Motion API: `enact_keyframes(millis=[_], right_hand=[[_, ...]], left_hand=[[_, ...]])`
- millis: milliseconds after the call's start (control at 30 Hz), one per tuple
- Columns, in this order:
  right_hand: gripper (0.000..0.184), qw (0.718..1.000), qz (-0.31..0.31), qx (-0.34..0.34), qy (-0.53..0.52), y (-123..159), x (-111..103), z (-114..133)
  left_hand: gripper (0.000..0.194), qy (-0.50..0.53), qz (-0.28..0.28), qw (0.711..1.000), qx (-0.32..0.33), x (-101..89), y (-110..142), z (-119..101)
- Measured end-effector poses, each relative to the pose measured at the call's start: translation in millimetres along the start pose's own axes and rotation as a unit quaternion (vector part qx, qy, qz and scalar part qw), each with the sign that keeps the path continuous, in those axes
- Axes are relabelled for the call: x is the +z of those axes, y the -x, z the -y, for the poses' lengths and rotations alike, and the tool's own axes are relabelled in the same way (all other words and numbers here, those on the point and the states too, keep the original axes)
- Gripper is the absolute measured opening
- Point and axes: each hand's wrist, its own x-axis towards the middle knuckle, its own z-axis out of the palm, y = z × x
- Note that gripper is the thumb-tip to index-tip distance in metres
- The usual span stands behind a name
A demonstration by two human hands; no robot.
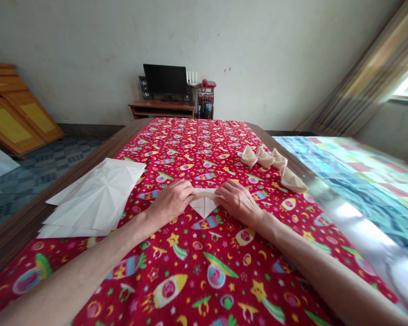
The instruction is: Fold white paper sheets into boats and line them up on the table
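Observation:
A small folded white paper piece (204,203) lies on the red patterned tablecloth (197,149), its point toward me. My left hand (172,200) presses on its left end with curled fingers. My right hand (237,202) holds down its right end, fingers over the top fold. Both hands touch the paper from opposite sides.
A stack of creased white paper sheets (95,199) lies to the left on the cloth. Several finished folded paper shapes (275,165) sit at the right near the table edge. A desk with a monitor (165,81) stands against the far wall. A wooden cabinet (17,113) leans at left.

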Motion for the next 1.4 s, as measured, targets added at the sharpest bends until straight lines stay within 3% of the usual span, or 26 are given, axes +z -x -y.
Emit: enact_keyframes(millis=[167, 300, 467, 633, 800, 933, 1067, 1167, 1400], right_hand=[[0.016, 0.996, -0.010, 0.055, -0.076, -10, 17, 3], [0.014, 0.991, -0.027, 0.075, -0.103, -11, 22, 3], [0.024, 0.999, -0.016, 0.007, -0.044, -7, 11, 5], [0.021, 0.997, 0.019, -0.079, 0.014, 0, 1, 6], [0.023, 0.990, 0.042, -0.118, 0.061, 5, -9, 9], [0.024, 0.988, 0.054, -0.133, 0.052, 10, -10, 11], [0.038, 0.992, 0.056, -0.112, -0.006, 18, -8, 14], [0.056, 0.991, 0.088, -0.082, -0.061, 24, -9, 17], [0.059, 0.985, 0.153, -0.027, -0.078, 35, -19, 14]], left_hand=[[0.012, 0.000, -0.008, 0.999, -0.045, 6.0, -8, -5], [0.008, 0.000, -0.007, 1.000, -0.029, 4.3, -8, -7], [0.016, -0.053, 0.018, 0.998, 0.040, -1.0, -2, -6], [0.016, -0.071, 0.036, 0.994, 0.076, -8.0, 3, -9], [0.022, -0.121, 0.082, 0.988, 0.055, -16.7, 6, -23], [0.031, -0.107, 0.080, 0.991, 0.013, -11.0, 11, -37], [0.049, -0.059, 0.066, 0.996, 0.023, -1.9, 16, -46], [0.052, -0.027, 0.093, 0.995, 0.038, -0.9, 18, -49], [0.049, -0.046, 0.093, 0.994, 0.017, -8.4, 29, -39]])
